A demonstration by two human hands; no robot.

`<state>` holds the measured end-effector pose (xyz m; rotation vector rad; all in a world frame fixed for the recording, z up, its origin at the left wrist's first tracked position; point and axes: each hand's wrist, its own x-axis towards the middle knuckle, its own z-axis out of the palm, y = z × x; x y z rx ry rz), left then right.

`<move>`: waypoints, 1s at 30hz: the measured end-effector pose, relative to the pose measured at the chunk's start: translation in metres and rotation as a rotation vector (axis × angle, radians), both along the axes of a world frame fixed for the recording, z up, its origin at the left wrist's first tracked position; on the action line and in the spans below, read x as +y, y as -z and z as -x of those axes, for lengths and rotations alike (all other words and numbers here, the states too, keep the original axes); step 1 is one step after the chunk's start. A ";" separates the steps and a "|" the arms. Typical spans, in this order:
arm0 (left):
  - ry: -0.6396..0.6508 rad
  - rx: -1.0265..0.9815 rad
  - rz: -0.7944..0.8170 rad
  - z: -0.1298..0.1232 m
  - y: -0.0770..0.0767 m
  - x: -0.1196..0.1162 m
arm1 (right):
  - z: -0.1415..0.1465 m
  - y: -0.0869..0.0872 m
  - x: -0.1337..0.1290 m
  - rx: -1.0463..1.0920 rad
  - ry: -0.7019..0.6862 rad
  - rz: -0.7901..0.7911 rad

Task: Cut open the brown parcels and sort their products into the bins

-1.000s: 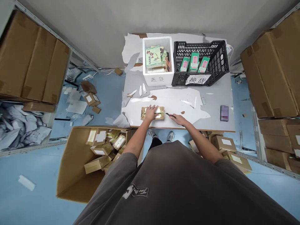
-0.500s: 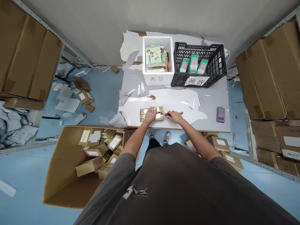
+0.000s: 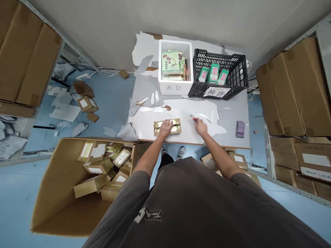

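Observation:
A small cardboard box (image 3: 177, 130) with shiny tape lies on the table near its front edge, a dark slit running along its top. My left hand (image 3: 166, 128) lies over the middle of this box and holds it against the table. To the right, above the white sheet, my right hand (image 3: 201, 127) is closed on a red-and-black box cutter (image 3: 194, 119). The cutter is apart from the box and points up and left; its tip is smeared by motion.
Behind the box stand a white foam bin (image 3: 176, 89) of small packs and a black plastic crate (image 3: 219, 90) with green-and-pink boxes. Paper scraps (image 3: 155, 97) litter the table (image 3: 234, 112). A purple phone-like object (image 3: 240, 129) lies right. A large carton (image 3: 51, 193) of parcels stands lower left.
My right hand has pulled the box cutter away from the small box, to the right and slightly up. My left hand stays on the box. The view has shifted slightly.

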<state>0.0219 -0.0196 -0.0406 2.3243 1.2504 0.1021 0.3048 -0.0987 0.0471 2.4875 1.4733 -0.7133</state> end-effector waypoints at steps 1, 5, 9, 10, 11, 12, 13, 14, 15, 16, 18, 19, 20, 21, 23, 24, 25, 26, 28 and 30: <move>-0.004 -0.004 0.000 0.000 -0.001 0.000 | -0.018 -0.003 -0.004 -0.045 0.072 -0.022; -0.027 -0.014 0.004 -0.002 -0.007 0.001 | -0.060 -0.005 -0.023 0.084 0.158 -0.133; -0.072 -0.014 -0.011 -0.006 -0.013 -0.005 | -0.014 0.025 -0.033 0.276 0.268 -0.160; -0.092 -0.007 -0.015 -0.007 -0.015 -0.008 | 0.007 0.035 -0.034 0.315 0.282 -0.152; -0.112 0.002 -0.017 -0.007 -0.018 -0.010 | 0.028 0.044 -0.033 0.393 0.317 -0.146; -0.129 0.012 -0.016 -0.008 -0.021 -0.012 | 0.047 0.052 -0.032 0.458 0.341 -0.146; -0.140 0.022 -0.014 -0.007 -0.024 -0.013 | 0.064 0.059 -0.030 0.508 0.364 -0.156; -0.143 0.032 -0.010 -0.006 -0.027 -0.015 | 0.077 0.064 -0.028 0.544 0.393 -0.169; -0.137 0.040 -0.004 -0.004 -0.031 -0.016 | 0.087 0.067 -0.025 0.554 0.420 -0.183; -0.127 0.051 0.001 -0.002 -0.035 -0.018 | 0.092 0.069 -0.021 0.545 0.443 -0.195; -0.109 0.084 0.011 0.005 -0.041 -0.023 | 0.093 0.071 -0.010 0.484 0.460 -0.193; -0.101 0.105 0.019 0.008 -0.044 -0.027 | 0.090 0.071 -0.003 0.445 0.448 -0.183; -0.097 0.130 0.031 0.010 -0.046 -0.032 | 0.087 0.071 0.005 0.412 0.427 -0.175; -0.095 0.156 0.047 0.011 -0.047 -0.037 | 0.083 0.070 0.015 0.387 0.407 -0.176; -0.098 0.206 0.096 0.009 -0.049 -0.050 | 0.076 0.070 0.035 0.363 0.417 -0.209; -0.107 0.231 0.125 0.006 -0.049 -0.056 | 0.074 0.070 0.044 0.367 0.444 -0.239; -0.125 0.255 0.154 0.000 -0.049 -0.062 | 0.072 0.071 0.052 0.379 0.477 -0.270; -0.152 0.275 0.177 -0.006 -0.048 -0.067 | 0.070 0.071 0.057 0.397 0.506 -0.298; -0.220 0.299 0.200 -0.023 -0.048 -0.074 | 0.067 0.073 0.059 0.453 0.539 -0.347; -0.286 0.303 0.205 -0.041 -0.047 -0.079 | 0.064 0.076 0.048 0.543 0.580 -0.382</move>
